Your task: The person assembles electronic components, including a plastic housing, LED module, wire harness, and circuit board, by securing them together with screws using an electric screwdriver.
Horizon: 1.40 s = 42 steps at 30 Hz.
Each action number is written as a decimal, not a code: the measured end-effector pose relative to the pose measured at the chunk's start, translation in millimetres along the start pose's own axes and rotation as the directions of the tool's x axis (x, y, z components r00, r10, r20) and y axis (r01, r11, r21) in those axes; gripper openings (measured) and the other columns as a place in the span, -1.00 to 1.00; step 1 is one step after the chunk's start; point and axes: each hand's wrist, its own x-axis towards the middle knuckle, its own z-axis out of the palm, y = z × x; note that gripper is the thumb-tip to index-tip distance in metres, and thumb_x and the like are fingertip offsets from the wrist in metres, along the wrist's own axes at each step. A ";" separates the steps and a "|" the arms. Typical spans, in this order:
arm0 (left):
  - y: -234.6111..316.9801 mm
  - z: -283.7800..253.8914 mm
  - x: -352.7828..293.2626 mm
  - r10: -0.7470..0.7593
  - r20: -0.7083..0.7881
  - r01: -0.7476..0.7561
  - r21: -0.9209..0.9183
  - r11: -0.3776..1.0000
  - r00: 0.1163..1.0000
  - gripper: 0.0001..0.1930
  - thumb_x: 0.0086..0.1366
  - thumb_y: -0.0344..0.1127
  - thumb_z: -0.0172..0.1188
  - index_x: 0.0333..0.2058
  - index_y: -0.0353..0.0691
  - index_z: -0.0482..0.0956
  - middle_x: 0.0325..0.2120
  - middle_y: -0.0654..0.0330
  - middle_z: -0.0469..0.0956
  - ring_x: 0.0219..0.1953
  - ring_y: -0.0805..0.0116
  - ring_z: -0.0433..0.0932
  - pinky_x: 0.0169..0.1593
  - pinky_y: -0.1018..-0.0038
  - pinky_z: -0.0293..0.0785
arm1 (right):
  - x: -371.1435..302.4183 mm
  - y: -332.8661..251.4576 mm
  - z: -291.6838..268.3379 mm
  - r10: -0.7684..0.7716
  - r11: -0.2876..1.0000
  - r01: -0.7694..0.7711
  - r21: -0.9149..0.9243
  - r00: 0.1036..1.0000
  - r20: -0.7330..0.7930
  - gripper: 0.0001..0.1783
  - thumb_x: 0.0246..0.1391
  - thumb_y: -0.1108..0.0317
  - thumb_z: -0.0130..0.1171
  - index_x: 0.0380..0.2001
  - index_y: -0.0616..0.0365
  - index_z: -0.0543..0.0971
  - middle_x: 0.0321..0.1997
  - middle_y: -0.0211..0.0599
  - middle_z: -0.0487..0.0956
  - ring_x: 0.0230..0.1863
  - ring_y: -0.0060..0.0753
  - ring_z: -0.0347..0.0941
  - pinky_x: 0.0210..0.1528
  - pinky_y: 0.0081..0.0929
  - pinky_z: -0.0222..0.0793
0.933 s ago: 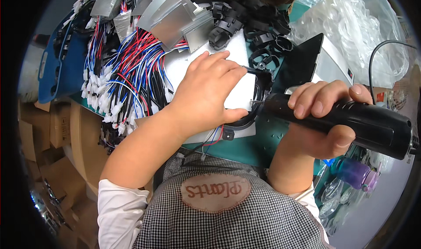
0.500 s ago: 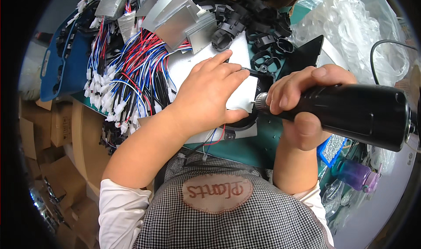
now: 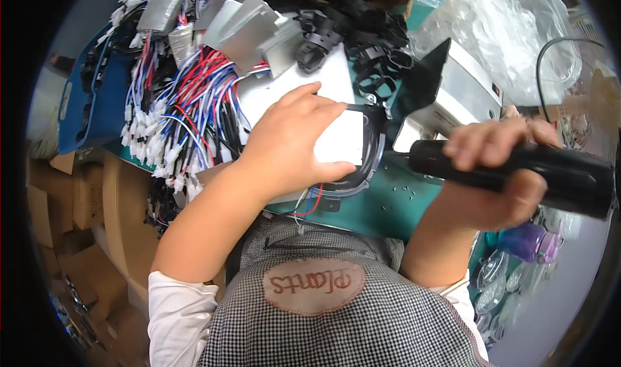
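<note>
Green bench (image 3: 381, 205) is crowded with wire bundles (image 3: 174, 108). Panel (image 3: 339, 137) is pressed flat by the left hand (image 3: 291, 150); the driver (image 3: 517, 173), gripped by the right hand (image 3: 498, 179), has been lowered, its tip now at the frame (image 3: 375, 153) edge.

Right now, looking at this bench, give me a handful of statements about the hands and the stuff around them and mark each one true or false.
1. The left hand lies flat on a white panel in a black frame. True.
2. The right hand grips a black electric screwdriver. True.
3. The screwdriver points away from the framed panel. False: its tip points left, toward the frame's right edge.
4. A heap of red, blue and white wires lies to the left of the left hand. True.
5. The bench mat under the work is yellow. False: it is teal green.
</note>
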 end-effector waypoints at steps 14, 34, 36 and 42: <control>7.1 9.2 -10.6 -0.008 0.000 0.008 0.073 0.997 1.000 -0.31 -0.26 -0.11 0.47 -0.08 -0.25 0.51 -0.08 0.09 0.50 0.13 0.01 0.34 0.14 0.21 0.31 | -12.8 -36.4 -41.3 -0.020 0.969 -0.038 -0.245 0.973 -0.228 -0.45 0.03 0.09 0.18 -0.01 0.15 0.29 -0.49 -0.23 0.41 -0.62 -0.34 0.37 -0.51 -0.33 0.39; 6.1 -1.6 -18.6 -0.051 0.070 0.045 0.078 0.996 0.996 -0.18 -0.25 -0.08 0.47 0.07 -0.18 0.42 0.13 -0.03 0.29 0.25 -0.12 0.15 0.23 0.11 0.16 | -23.7 -49.2 -40.2 0.095 0.995 -0.096 0.015 0.993 0.074 -0.32 0.03 0.05 0.26 0.06 0.20 0.22 -0.47 -0.24 0.44 -0.60 -0.36 0.41 -0.49 -0.38 0.46; 3.0 1.0 -20.5 -0.065 0.091 0.058 0.074 0.996 0.994 -0.18 -0.24 -0.08 0.46 0.08 -0.20 0.41 0.14 -0.03 0.29 0.26 -0.11 0.14 0.25 0.12 0.13 | -38.8 -48.4 -41.5 0.141 0.990 -0.141 -0.007 0.988 0.069 -0.34 0.01 0.10 0.29 0.03 0.20 0.22 -0.47 -0.24 0.45 -0.59 -0.36 0.41 -0.48 -0.38 0.46; 1.7 2.2 -17.1 -0.018 0.078 0.012 0.082 0.997 0.997 -0.20 -0.21 -0.08 0.44 0.08 -0.20 0.41 0.13 -0.02 0.31 0.25 -0.09 0.16 0.25 0.13 0.13 | -89.0 -31.5 -48.0 0.193 0.974 -0.209 -0.086 0.967 -0.166 -0.36 -0.10 0.18 0.39 -0.08 0.15 0.24 -0.50 -0.19 0.45 -0.59 -0.34 0.44 -0.48 -0.37 0.48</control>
